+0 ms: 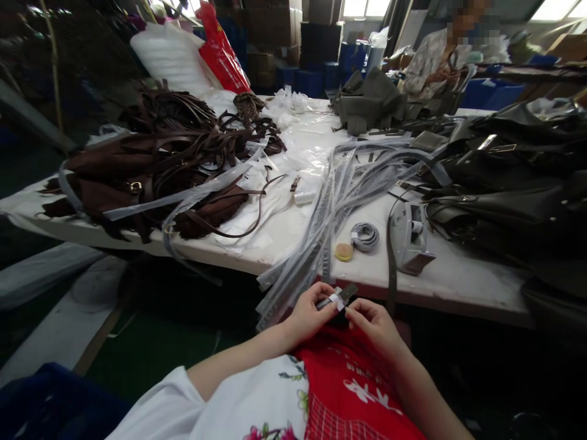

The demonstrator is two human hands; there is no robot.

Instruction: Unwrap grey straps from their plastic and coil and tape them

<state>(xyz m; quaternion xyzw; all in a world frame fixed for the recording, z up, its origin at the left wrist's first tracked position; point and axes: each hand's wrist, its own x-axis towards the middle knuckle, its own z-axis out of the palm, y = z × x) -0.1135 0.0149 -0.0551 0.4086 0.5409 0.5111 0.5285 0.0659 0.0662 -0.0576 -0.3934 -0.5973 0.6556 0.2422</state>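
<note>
My left hand (312,311) is closed around a short, folded dark olive strap (348,291) near the table's front edge. A strip of white tape (338,299) lies around the strap, with its loose end pointing down. My right hand (376,327) is beside it, thumb and forefinger pinched together close to the tape's end. Whether those fingertips grip the tape is too small to tell. On the table ahead are a round yellow tape measure (343,252), a coiled grey strip (365,237) and a grey tape dispenser (411,241).
Long plastic-covered strips (321,214) overhang the front edge. Brown bags with straps (123,159) are heaped at left, dark olive bags (504,214) at right. A narrow olive strap (392,263) hangs beside the dispenser. Another person (431,64) is across the table.
</note>
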